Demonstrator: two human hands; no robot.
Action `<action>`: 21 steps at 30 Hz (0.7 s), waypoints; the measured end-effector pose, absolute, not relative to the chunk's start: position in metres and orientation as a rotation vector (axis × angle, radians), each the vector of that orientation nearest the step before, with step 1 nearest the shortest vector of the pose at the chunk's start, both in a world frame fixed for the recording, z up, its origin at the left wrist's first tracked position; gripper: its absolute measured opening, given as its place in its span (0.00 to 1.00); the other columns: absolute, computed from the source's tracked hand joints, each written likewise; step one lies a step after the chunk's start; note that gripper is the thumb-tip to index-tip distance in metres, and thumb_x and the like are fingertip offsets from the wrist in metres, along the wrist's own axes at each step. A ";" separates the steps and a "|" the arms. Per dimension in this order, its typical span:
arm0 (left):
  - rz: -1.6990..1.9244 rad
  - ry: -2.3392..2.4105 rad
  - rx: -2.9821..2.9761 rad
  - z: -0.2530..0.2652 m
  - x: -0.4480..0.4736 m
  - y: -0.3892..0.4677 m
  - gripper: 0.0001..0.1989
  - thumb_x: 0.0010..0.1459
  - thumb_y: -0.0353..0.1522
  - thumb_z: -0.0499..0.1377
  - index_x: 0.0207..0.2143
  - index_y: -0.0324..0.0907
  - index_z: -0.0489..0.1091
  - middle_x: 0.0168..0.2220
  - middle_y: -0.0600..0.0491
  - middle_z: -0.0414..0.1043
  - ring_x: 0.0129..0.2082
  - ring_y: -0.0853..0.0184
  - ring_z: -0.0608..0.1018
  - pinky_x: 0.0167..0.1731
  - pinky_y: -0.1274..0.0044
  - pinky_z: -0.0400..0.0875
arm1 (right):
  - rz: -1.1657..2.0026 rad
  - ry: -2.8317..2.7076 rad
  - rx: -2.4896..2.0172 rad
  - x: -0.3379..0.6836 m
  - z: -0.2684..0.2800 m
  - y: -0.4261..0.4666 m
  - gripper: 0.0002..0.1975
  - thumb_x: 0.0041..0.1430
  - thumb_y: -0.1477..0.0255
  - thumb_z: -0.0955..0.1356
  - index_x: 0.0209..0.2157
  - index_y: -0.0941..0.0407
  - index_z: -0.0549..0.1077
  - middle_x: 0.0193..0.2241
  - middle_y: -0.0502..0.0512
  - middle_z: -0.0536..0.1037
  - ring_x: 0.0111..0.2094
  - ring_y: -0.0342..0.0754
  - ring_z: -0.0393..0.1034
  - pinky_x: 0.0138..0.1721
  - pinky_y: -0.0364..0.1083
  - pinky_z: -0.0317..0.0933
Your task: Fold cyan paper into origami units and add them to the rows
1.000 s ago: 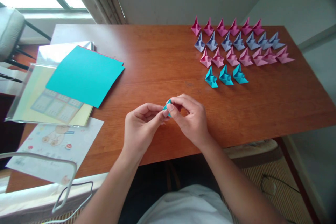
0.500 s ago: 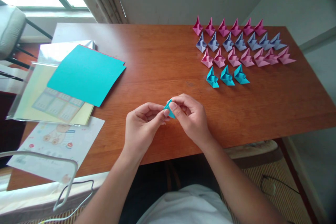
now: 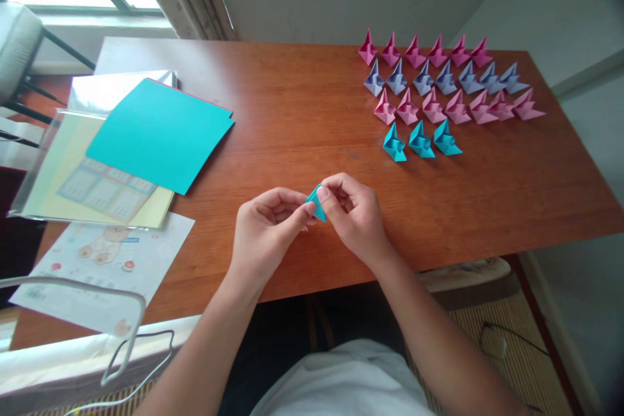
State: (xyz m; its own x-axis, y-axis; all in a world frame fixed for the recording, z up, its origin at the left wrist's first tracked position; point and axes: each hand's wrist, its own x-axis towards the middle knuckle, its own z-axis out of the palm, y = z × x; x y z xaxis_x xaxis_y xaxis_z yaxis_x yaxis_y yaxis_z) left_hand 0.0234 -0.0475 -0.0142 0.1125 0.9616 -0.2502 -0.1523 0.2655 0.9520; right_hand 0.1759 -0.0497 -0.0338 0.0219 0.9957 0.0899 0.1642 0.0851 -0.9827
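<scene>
Between my two hands is a small folded piece of turquoise paper (image 3: pixel 318 207), held above the near part of the wooden table. My left hand (image 3: pixel 268 224) pinches its left side between thumb and fingers. On the upper right edge, my right hand (image 3: pixel 353 211) grips it with thumb and fingertips, which hide part of the folds. Beyond my right hand stand three turquoise origami pieces (image 3: pixel 420 141) in a short row. Behind them are rows of pink origami pieces (image 3: pixel 457 107), lilac origami pieces (image 3: pixel 445 79) and deep pink origami pieces (image 3: pixel 414 52).
Turquoise paper sheets (image 3: pixel 160 133) lie at the left on a plastic sleeve with pale yellow paper (image 3: pixel 39 182). A printed white sheet (image 3: pixel 146 260) lies nearer me. A bent white tube (image 3: pixel 88 283) and cables are at the lower left. The wooden table (image 3: pixel 283 110) ends before my body.
Both hands keep hold of the turquoise paper. The paper shows slightly more of its face beside my right thumb. The whole view has shifted a little.
</scene>
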 end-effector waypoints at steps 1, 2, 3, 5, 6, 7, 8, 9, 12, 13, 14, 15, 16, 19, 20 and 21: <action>1.023 1.130 0.942 -0.015 0.023 -0.047 0.10 0.47 0.33 0.75 0.28 0.40 0.78 0.24 0.54 0.79 0.23 0.71 0.79 0.24 0.83 0.74 | 1.041 -1.358 -1.265 0.176 -0.034 -0.049 0.11 0.67 0.63 0.67 0.32 0.54 0.72 0.27 0.48 0.75 0.28 0.42 0.69 0.28 0.42 0.62; 1.021 1.128 0.945 -0.015 0.023 -0.047 0.11 0.47 0.33 0.75 0.28 0.40 0.77 0.24 0.55 0.79 0.23 0.71 0.79 0.24 0.83 0.74 | 1.041 -1.368 -1.255 0.177 -0.034 -0.049 0.11 0.67 0.64 0.67 0.32 0.54 0.72 0.26 0.48 0.75 0.27 0.42 0.69 0.28 0.42 0.62; 1.018 1.128 0.948 -0.015 0.023 -0.048 0.11 0.47 0.33 0.75 0.28 0.40 0.77 0.24 0.55 0.79 0.23 0.70 0.79 0.25 0.83 0.75 | 1.041 -1.377 -1.249 0.178 -0.034 -0.048 0.11 0.67 0.64 0.67 0.31 0.54 0.72 0.26 0.48 0.75 0.27 0.42 0.69 0.28 0.42 0.62; 1.016 1.133 0.956 -0.015 0.024 -0.048 0.12 0.46 0.33 0.76 0.28 0.40 0.76 0.24 0.54 0.79 0.24 0.70 0.80 0.25 0.82 0.75 | 1.040 -1.390 -1.250 0.179 -0.033 -0.047 0.11 0.67 0.65 0.67 0.31 0.54 0.72 0.26 0.47 0.75 0.27 0.42 0.69 0.28 0.42 0.62; 1.013 1.137 0.960 -0.015 0.024 -0.048 0.13 0.46 0.34 0.76 0.28 0.40 0.76 0.24 0.54 0.79 0.24 0.70 0.80 0.26 0.81 0.76 | 1.033 -1.396 -1.258 0.179 -0.033 -0.047 0.11 0.67 0.65 0.67 0.30 0.54 0.71 0.25 0.47 0.74 0.27 0.42 0.68 0.28 0.42 0.62; 1.010 1.141 0.963 -0.015 0.024 -0.048 0.13 0.46 0.34 0.76 0.28 0.39 0.76 0.25 0.54 0.79 0.24 0.69 0.80 0.27 0.81 0.76 | 1.023 -1.403 -1.267 0.179 -0.032 -0.047 0.11 0.67 0.65 0.67 0.30 0.54 0.71 0.25 0.47 0.74 0.26 0.42 0.68 0.28 0.42 0.62; 1.006 1.142 0.964 -0.015 0.025 -0.048 0.13 0.46 0.34 0.76 0.28 0.39 0.76 0.25 0.54 0.79 0.24 0.69 0.80 0.27 0.81 0.76 | 1.012 -1.409 -1.270 0.179 -0.032 -0.047 0.11 0.67 0.65 0.67 0.30 0.54 0.71 0.25 0.47 0.74 0.26 0.42 0.68 0.28 0.42 0.62; 1.003 1.141 0.965 -0.015 0.025 -0.048 0.13 0.46 0.35 0.76 0.29 0.39 0.76 0.25 0.54 0.79 0.24 0.70 0.80 0.27 0.81 0.76 | 1.001 -1.413 -1.267 0.179 -0.032 -0.047 0.11 0.67 0.65 0.67 0.30 0.54 0.71 0.25 0.47 0.74 0.26 0.42 0.67 0.28 0.42 0.61; 1.007 1.139 0.965 -0.015 0.025 -0.048 0.13 0.47 0.35 0.75 0.29 0.39 0.76 0.26 0.54 0.79 0.25 0.70 0.80 0.28 0.81 0.76 | 0.994 -1.407 -1.253 0.179 -0.032 -0.048 0.11 0.67 0.65 0.67 0.30 0.54 0.72 0.25 0.47 0.74 0.26 0.42 0.68 0.29 0.42 0.62; 1.014 1.145 0.965 -0.015 0.025 -0.048 0.13 0.47 0.35 0.75 0.29 0.39 0.76 0.26 0.54 0.79 0.25 0.70 0.80 0.29 0.81 0.76 | 1.003 -1.396 -1.256 0.178 -0.032 -0.049 0.11 0.67 0.65 0.67 0.31 0.54 0.72 0.26 0.47 0.74 0.27 0.42 0.68 0.29 0.42 0.62; 1.025 1.155 0.965 -0.016 0.025 -0.047 0.13 0.48 0.36 0.75 0.30 0.39 0.76 0.26 0.53 0.79 0.26 0.69 0.80 0.29 0.80 0.76 | 1.013 -1.385 -1.266 0.178 -0.032 -0.049 0.11 0.67 0.64 0.67 0.32 0.54 0.72 0.26 0.47 0.74 0.27 0.42 0.68 0.29 0.42 0.62; 1.042 1.166 0.964 -0.016 0.025 -0.048 0.13 0.48 0.36 0.75 0.30 0.39 0.76 0.27 0.53 0.80 0.26 0.69 0.80 0.30 0.80 0.77 | 1.021 -1.378 -1.279 0.178 -0.032 -0.050 0.12 0.68 0.63 0.66 0.32 0.53 0.72 0.26 0.47 0.74 0.27 0.42 0.67 0.29 0.43 0.62; 1.061 1.176 0.961 -0.017 0.025 -0.048 0.13 0.48 0.37 0.74 0.30 0.39 0.76 0.27 0.53 0.80 0.26 0.68 0.81 0.30 0.79 0.77 | 1.022 -1.382 -1.292 0.178 -0.031 -0.050 0.12 0.69 0.62 0.66 0.33 0.53 0.71 0.26 0.47 0.73 0.26 0.42 0.67 0.28 0.43 0.61; 1.129 1.199 0.953 -0.019 0.025 -0.048 0.14 0.48 0.37 0.75 0.30 0.39 0.76 0.28 0.53 0.80 0.27 0.68 0.81 0.30 0.79 0.77 | 0.966 -1.470 -1.313 0.177 -0.031 -0.053 0.13 0.70 0.62 0.64 0.32 0.54 0.70 0.26 0.48 0.72 0.26 0.42 0.65 0.28 0.43 0.59; 1.155 1.202 0.945 -0.020 0.025 -0.048 0.14 0.48 0.37 0.75 0.30 0.40 0.77 0.28 0.53 0.80 0.27 0.69 0.81 0.30 0.80 0.77 | 0.934 -1.518 -1.316 0.176 -0.030 -0.054 0.13 0.70 0.63 0.64 0.31 0.54 0.70 0.26 0.48 0.72 0.26 0.42 0.65 0.28 0.43 0.59; 1.177 1.203 0.935 -0.020 0.025 -0.048 0.13 0.48 0.37 0.75 0.31 0.40 0.77 0.28 0.53 0.80 0.27 0.69 0.80 0.30 0.80 0.76 | 0.900 -1.567 -1.317 0.176 -0.030 -0.054 0.12 0.69 0.64 0.65 0.31 0.54 0.70 0.26 0.48 0.72 0.26 0.42 0.64 0.28 0.43 0.58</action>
State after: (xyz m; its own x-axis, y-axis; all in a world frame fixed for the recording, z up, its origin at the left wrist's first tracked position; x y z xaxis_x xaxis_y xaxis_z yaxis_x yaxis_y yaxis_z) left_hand 0.0252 -0.0477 -0.0204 -0.0294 0.9821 -0.1861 -0.1651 0.1789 0.9699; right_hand 0.1757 -0.0542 -0.0305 -0.0560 0.9842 0.1677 0.3508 0.1767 -0.9196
